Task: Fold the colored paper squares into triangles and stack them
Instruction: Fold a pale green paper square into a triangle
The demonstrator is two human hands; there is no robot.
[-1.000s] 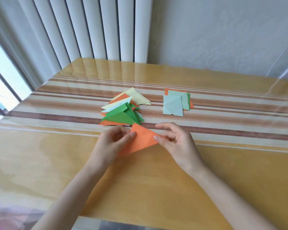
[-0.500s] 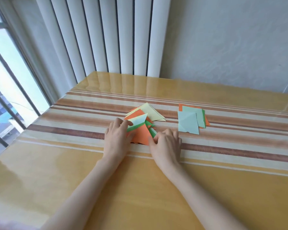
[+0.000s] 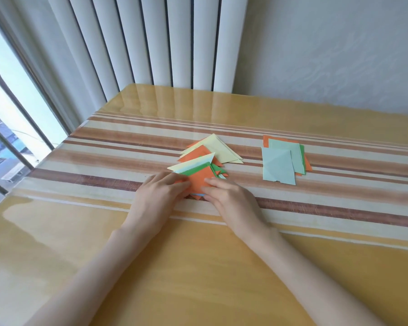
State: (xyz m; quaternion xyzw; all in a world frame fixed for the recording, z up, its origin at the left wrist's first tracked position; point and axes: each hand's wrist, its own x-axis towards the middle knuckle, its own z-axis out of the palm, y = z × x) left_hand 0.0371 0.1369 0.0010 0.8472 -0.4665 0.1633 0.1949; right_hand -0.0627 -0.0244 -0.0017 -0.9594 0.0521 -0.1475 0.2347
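While a glossy striped surface (image 3: 198,278) fills the frame, a person's left hand (image 3: 160,195) and right hand (image 3: 227,200) lie side by side at its middle, fingers nearly straight and gripping nothing. Just beyond them fans a pile of folded triangles (image 3: 222,149); a stack of pale blue, green and orange squares (image 3: 278,168) sits apart to its right. Both hands press an orange triangle (image 3: 198,178) onto the pile's near end.
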